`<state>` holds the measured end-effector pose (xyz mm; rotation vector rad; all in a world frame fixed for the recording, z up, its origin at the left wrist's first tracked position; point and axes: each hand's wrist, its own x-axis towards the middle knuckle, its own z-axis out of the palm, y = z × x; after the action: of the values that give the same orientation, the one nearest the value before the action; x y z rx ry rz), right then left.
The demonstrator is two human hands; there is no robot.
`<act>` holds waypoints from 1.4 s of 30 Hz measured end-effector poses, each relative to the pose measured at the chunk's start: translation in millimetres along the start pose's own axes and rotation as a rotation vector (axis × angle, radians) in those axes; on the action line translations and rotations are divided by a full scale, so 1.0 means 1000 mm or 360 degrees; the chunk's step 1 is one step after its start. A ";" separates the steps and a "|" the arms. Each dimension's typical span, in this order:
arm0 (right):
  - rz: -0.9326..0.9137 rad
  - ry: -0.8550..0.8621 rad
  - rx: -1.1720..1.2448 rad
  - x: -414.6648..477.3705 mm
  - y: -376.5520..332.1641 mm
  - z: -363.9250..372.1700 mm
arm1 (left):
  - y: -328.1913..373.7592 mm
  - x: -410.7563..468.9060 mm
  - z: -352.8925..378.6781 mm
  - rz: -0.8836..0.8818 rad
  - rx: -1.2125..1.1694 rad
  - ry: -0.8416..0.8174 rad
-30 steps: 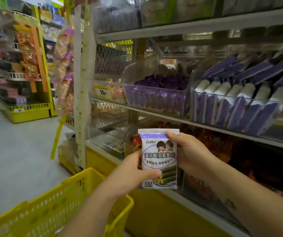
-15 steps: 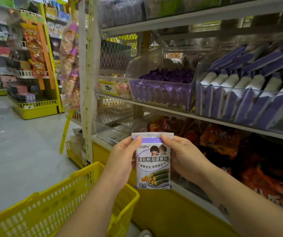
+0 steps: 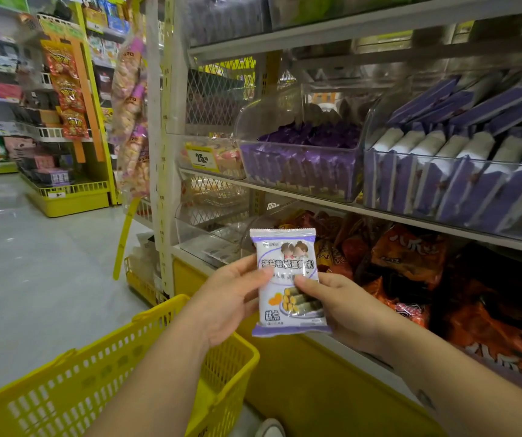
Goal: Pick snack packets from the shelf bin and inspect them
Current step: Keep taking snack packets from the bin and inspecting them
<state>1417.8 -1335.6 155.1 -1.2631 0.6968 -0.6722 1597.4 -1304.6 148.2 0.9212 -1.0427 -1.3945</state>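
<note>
I hold a white and purple snack packet (image 3: 288,279) upright in front of the lower shelf, its printed face toward me. My left hand (image 3: 225,298) grips its left edge, thumb on the front. My right hand (image 3: 338,305) grips its right side, thumb pressed on the middle of the front. On the shelf above stand clear shelf bins: one (image 3: 300,171) filled with purple packets and one (image 3: 452,187) with rows of white and purple packets like mine.
A yellow shopping basket (image 3: 102,380) hangs at my lower left, under my left forearm. Orange and red snack bags (image 3: 411,263) fill the lower shelf behind the packet. A yellow price tag (image 3: 201,157) marks a bin at left. The aisle floor (image 3: 32,263) lies to the left.
The packet has tilted slightly, top to the left. My right thumb slid from the packet's top corner down to its middle. The view shifted, with the shelves sitting further right.
</note>
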 end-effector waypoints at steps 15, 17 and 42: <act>0.0188 0.0201 -0.0033 0.004 -0.004 0.000 | -0.011 0.003 0.012 -0.0024 0.0323 0.0092; 0.0236 0.0272 -0.0041 0.005 -0.005 0.002 | -0.010 0.002 0.010 -0.0137 0.0317 0.0017; -0.0381 -0.0027 -0.0895 -0.002 -0.002 0.019 | -0.015 -0.002 0.020 -0.0065 0.0089 -0.0076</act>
<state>1430.9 -1323.3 160.0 -1.8901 0.7550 -0.6810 1574.2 -1300.7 140.0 0.9589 -1.1093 -1.4337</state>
